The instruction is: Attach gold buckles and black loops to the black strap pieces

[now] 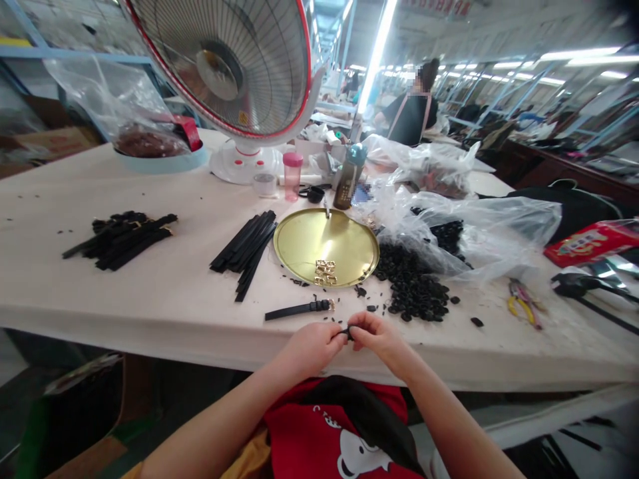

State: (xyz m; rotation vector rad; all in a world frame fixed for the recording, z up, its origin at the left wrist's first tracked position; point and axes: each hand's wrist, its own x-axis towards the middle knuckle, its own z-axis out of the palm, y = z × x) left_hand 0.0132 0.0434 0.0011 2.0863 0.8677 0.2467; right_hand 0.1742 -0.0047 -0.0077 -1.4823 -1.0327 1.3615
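Observation:
My left hand (314,346) and my right hand (375,338) meet at the table's front edge, both closed in a pinch. Between their fingertips is a small black piece (345,331), mostly covered, so its exact kind is hidden. Just beyond my left hand lies a black strap (294,311) with a gold-coloured buckle (329,305) at its right end. Farther back, several gold buckles (325,273) sit on a round gold tray (299,236). A heap of small black loops or rings (417,286) spreads to the right of the tray.
Black straps lie in a flat stack (243,247) left of the tray, with a strap bundle (122,239) farther left. Behind stand a fan (224,73), a pink cup (292,176) and a bottle (348,176). Yellow-handled pliers (523,306) lie right, near a plastic bag (514,229).

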